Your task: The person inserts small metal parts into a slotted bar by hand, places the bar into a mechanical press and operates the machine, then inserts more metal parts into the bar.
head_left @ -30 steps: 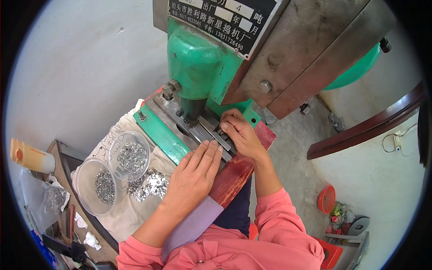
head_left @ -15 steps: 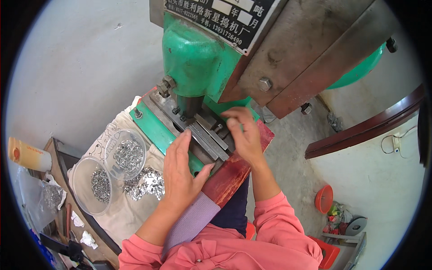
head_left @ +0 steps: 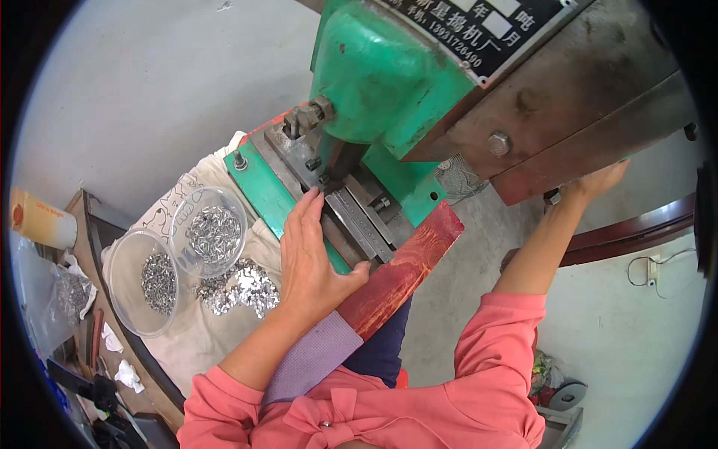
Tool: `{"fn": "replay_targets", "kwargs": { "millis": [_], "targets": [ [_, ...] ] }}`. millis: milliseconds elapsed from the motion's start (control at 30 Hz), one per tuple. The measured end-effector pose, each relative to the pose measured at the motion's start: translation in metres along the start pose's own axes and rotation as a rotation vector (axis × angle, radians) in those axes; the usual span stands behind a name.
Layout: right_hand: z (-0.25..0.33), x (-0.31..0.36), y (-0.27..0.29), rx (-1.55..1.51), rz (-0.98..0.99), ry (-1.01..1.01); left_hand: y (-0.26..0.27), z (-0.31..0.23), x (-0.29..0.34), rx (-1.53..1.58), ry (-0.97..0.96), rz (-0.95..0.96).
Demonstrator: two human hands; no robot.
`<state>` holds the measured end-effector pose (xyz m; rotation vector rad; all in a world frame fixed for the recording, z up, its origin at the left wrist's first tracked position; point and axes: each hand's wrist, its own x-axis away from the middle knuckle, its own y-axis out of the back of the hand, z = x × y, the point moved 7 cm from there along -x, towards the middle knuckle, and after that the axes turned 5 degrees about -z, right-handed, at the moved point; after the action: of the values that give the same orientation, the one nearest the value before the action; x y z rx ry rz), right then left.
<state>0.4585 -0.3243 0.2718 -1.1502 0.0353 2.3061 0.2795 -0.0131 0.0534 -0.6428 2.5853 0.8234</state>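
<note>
My left hand [head_left: 310, 262] lies along the near side of the steel die block [head_left: 362, 227] on the green press [head_left: 389, 71]. Its fingers are stretched, with fingertips at the block's upper end and the thumb apart near the lower end. Above the die's upper end, the dark press ram [head_left: 344, 156] comes down from the green head. My right hand [head_left: 598, 182] is raised at the far right, up against the brown metal side [head_left: 557, 127] of the press. That metal hides most of its fingers, so its grip does not show.
Left of the press, two clear plastic tubs [head_left: 112, 280] hold small metal pieces, beside a loose pile of shiny pieces [head_left: 250, 288] on pale cloth. A worn red board [head_left: 404, 273] supports the press. A cluttered side table [head_left: 93, 258] with an orange-and-white cup [head_left: 43, 217] stands at far left.
My right hand has left the die and swung up and right to the press's side. My left hand stays by the die, its thumb now nearer the block. The view has shifted.
</note>
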Motion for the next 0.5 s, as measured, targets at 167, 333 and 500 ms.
{"fn": "replay_targets", "kwargs": {
  "millis": [167,333,500],
  "targets": [
    [0.022,-0.038,-0.006,0.129,0.119,0.181,-0.006,0.000,-0.009,-0.039,-0.005,-0.071],
    [0.065,-0.087,-0.037,0.302,0.252,-0.027,-0.001,0.006,-0.021,-0.071,0.014,-0.065],
    [0.095,-0.155,-0.075,0.561,0.488,0.093,0.002,0.026,-0.044,-0.162,0.004,-0.138]
  ]
}}
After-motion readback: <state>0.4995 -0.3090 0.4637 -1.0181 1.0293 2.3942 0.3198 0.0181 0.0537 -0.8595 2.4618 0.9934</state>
